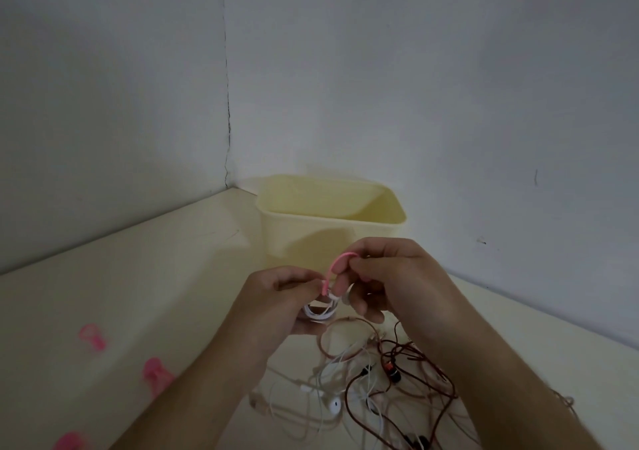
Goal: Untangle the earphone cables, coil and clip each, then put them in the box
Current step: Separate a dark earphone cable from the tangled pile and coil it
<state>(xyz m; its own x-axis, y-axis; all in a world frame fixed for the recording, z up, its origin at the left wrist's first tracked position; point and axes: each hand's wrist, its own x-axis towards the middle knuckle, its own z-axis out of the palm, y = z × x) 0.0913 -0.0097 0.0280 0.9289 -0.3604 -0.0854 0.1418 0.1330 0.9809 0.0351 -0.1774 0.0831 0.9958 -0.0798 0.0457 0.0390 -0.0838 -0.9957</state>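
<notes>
Pink clip (334, 267) arched upright

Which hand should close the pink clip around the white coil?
Probably the right hand: it already pinches the free end of the pink clip, while the left hand holds the white coil steady.

coiled cable (320, 311): white; we hold it above the worktop
clip (332, 265): pink, arched over our coil
tangle (373, 380): white and brown, loose
box (311, 238): pale yellow, open, behind
</notes>
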